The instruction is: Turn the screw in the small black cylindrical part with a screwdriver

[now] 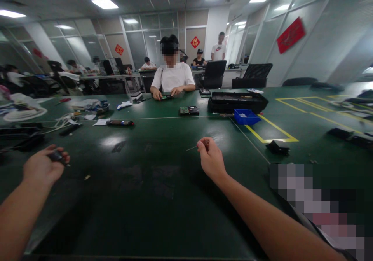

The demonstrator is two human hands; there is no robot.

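Note:
My left hand [43, 165] hovers over the green table [151, 183] at the left, its fingers closed round a small dark part [56, 156]. My right hand [210, 158] is near the middle of the table, pinched on a thin screwdriver [194, 148] whose shaft points left. The two hands are well apart.
A person in white sits across the table over a circuit board [167, 97]. Another board [189, 110], a black case [237, 101], a blue bin [246, 116] and a dark tool [120, 123] lie beyond. A black part [278, 148] sits by yellow tape at the right. Clutter lies at the far left.

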